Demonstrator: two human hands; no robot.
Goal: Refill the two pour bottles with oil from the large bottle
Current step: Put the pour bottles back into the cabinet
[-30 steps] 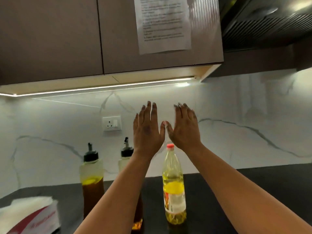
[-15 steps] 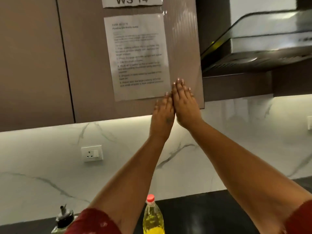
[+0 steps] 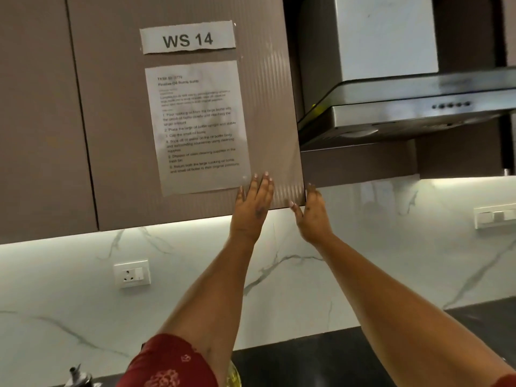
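Since the earlier frame the hands are parting, the left hand (image 3: 252,208) and right hand (image 3: 312,216) raised with fingers straight, holding nothing, apparently for the camera, while a pour bottle (image 3: 79,378) is standing untouched on the near-left worktop (image 3: 307,356).

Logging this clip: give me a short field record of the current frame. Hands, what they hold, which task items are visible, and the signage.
left hand: raised, fingers straight, holds nothing
right hand: raised, fingers relaxed, holds nothing
hands: apart, in front of the cabinet door
pour bottle spout: visible at bottom edge
label: reads WS 14
instruction sheet: taped below the label
refill: not yet begun
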